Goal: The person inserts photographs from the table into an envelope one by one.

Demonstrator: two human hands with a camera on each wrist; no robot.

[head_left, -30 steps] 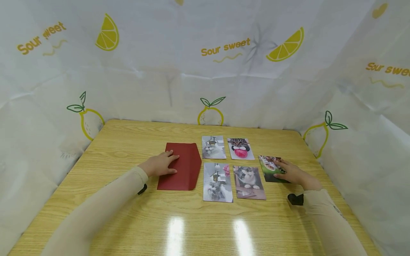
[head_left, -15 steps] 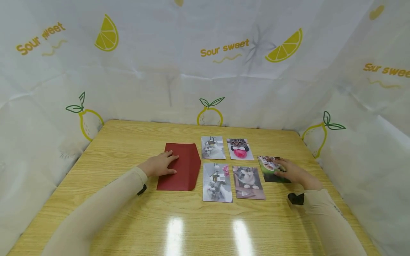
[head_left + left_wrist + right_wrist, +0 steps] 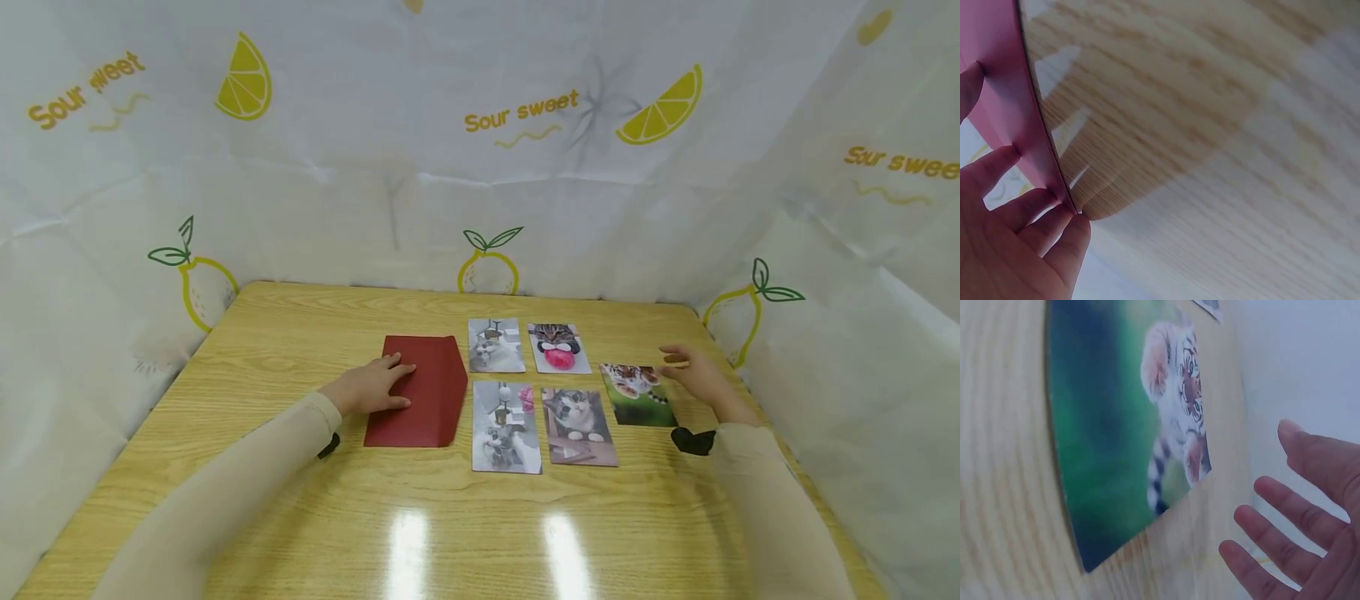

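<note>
My left hand (image 3: 369,387) rests with spread fingers on the left part of a red envelope (image 3: 423,392), which lies flat with its pointed flap to the right. In the left wrist view, fingertips (image 3: 1007,153) touch the envelope (image 3: 1007,94) along its edge. My right hand (image 3: 701,379) is raised just right of a tiger cub photo card (image 3: 637,396), holding nothing. The right wrist view shows that hand (image 3: 1304,531) with fingers apart and relaxed, clear of the tiger card (image 3: 1104,425), which lies on the wooden table.
Cat photo cards lie in two rows between envelope and tiger card: white cat (image 3: 497,346), cat with pink ball (image 3: 558,348), grey-white cat with pink flower (image 3: 506,427), grey-white kitten (image 3: 579,427). A white lemon-print curtain (image 3: 360,225) hangs behind the wooden table (image 3: 315,508).
My right hand has lifted off the tiger cub card and moved to its right, uncovering the card. My left hand stays on the envelope.
</note>
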